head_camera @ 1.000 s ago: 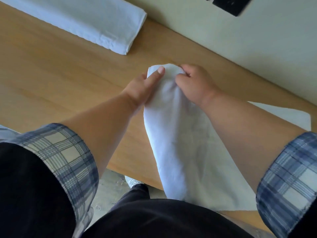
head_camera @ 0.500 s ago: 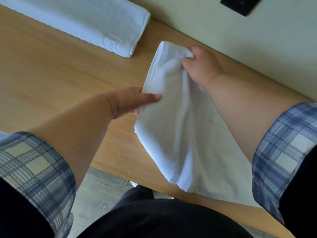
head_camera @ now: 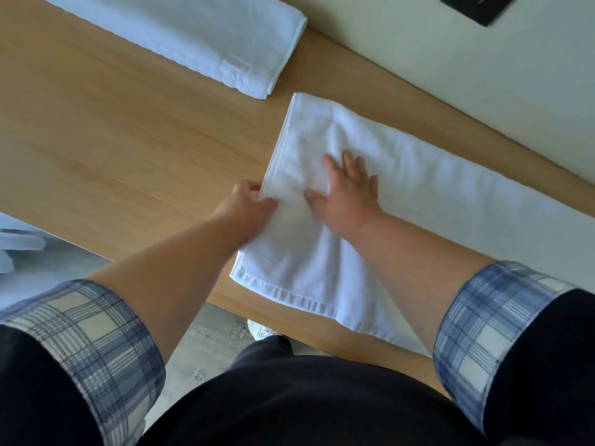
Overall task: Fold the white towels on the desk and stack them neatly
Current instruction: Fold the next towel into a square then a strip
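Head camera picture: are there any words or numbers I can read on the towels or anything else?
None can be read.
Folded white towel at the desk's far side: a small sewn patch, no letters legible.
White towel under the hands: plain.
Black panel on the wall: no readable marks.

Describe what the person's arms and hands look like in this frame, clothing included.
Both forearms are bare. Each dark sleeve is rolled up, showing a turned-back cuff in blue, grey and cream plaid: the left cuff and the right cuff. The left hand and right hand are bare, with no gloves; no rings or watch show.
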The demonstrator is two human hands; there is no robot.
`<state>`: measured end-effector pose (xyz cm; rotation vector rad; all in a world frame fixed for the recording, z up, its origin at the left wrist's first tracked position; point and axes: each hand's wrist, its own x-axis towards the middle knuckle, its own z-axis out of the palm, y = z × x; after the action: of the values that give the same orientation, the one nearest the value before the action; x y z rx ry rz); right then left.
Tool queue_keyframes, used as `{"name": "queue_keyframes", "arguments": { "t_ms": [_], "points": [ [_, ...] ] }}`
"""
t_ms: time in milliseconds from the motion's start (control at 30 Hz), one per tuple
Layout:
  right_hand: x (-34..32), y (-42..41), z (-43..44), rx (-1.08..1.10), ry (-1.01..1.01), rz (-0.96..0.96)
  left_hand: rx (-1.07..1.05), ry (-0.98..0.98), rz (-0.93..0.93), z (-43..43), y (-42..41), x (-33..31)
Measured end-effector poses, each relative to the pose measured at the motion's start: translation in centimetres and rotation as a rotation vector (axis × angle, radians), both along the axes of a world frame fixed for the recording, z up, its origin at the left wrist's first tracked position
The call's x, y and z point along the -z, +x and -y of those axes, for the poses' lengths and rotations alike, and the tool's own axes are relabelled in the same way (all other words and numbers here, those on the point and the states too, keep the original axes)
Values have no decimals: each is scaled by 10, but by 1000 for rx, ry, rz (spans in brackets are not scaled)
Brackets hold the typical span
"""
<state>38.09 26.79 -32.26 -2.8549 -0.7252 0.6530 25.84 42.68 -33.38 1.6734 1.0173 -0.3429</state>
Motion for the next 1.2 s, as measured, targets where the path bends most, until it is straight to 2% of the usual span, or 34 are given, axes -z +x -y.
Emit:
{"name": "queue_keyframes", "arguments": {
  "t_ms": [67,133,200,300,367,433,567,667,767,900,967,1100,1200],
  "points": [
    [3,-7,8,-14,59,-120,101,151,10,3,-5,-2],
    [-8,-2,15,112,314,-205,216,265,-2,9,-11,-4],
    [-16,5,29,201,410,-181,246,327,-40,12,-11,-7],
    [-16,-1,52,31,115,-60,303,363,-93,10,-4,-14],
    [-10,-11,66,-63,-107,-98,341,385,-94,5,-3,-15],
    [-7,-11,75,-82,-203,-114,350,429,-78,0,-4,-14],
    [-8,-4,78,-77,-199,-138,293,456,-65,1,-10,-11],
    [-9,-8,80,-37,-88,-122,275,426,-49,5,-10,-12],
    [-14,-14,88,78,64,-66,268,400,-4,4,3,-17],
    [-18,-8,95,280,163,65,273,463,91,-6,51,-24],
    [-20,12,92,355,199,111,300,421,111,-12,83,-25],
    [-21,65,72,501,165,124,257,375,157,-19,133,-20],
    [-12,87,61,566,50,70,136,330,156,-23,153,-11]
  ]
}}
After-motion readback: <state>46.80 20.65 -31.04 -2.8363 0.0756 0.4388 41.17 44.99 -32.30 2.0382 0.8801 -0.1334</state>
